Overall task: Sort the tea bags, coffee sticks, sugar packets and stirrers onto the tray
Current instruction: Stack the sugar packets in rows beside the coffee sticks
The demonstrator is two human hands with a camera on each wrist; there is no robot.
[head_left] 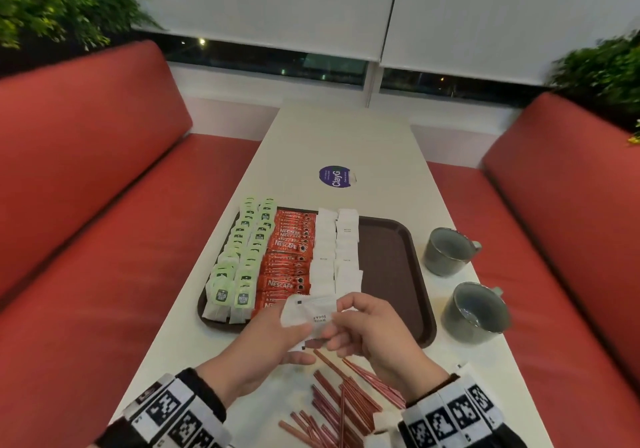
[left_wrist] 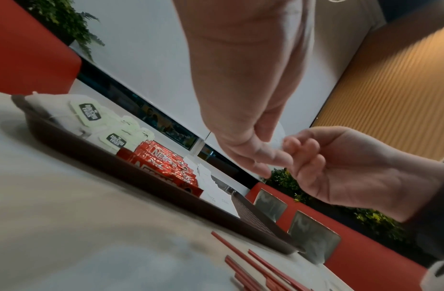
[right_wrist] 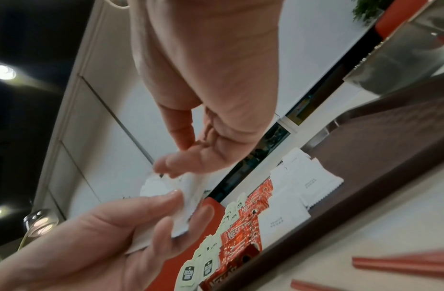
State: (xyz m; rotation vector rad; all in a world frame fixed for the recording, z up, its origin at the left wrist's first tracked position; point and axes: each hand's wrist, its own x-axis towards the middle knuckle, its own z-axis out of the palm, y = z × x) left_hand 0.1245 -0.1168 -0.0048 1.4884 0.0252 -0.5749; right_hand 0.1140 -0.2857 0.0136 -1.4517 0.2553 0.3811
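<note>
Sugar packets [head_left: 309, 316] — a small white sheaf held above the tray's [head_left: 391, 267] near edge, left hand [head_left: 263, 343] cradling, right hand [head_left: 367, 329] pinching one. Peel singly; lay it squarely extending the white rows [head_left: 336, 250], beside the coffee sticks [head_left: 287, 257].

I've got white sugar packets [head_left: 308, 314] held up at 6 o'clock of the brown tray [head_left: 391, 274], red stirrers [head_left: 339, 402] loose below.
</note>
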